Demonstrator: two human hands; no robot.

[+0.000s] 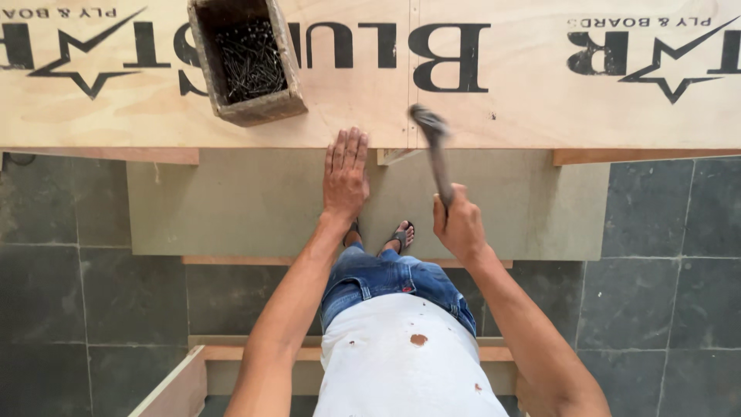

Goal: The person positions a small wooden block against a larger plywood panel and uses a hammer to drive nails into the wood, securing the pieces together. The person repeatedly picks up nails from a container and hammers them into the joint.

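My left hand (344, 174) lies flat, fingers together, on the near edge of a pale plywood sheet (502, 116) with black printing. My right hand (459, 224) grips the handle of a hammer (436, 150). The hammer's head is blurred and sits over the plywood edge, just right of my left fingertips, near a seam between two sheets. A small wooden box (287, 77) filled with dark nails stands on the plywood to the upper left of my left hand.
A grey-green board (231, 205) lies lower, under the plywood edge, on wooden battens. Dark stone floor tiles (664, 262) surround it. My sandalled feet (401, 235) stand on the board. A wooden frame (181, 382) sits near my left leg.
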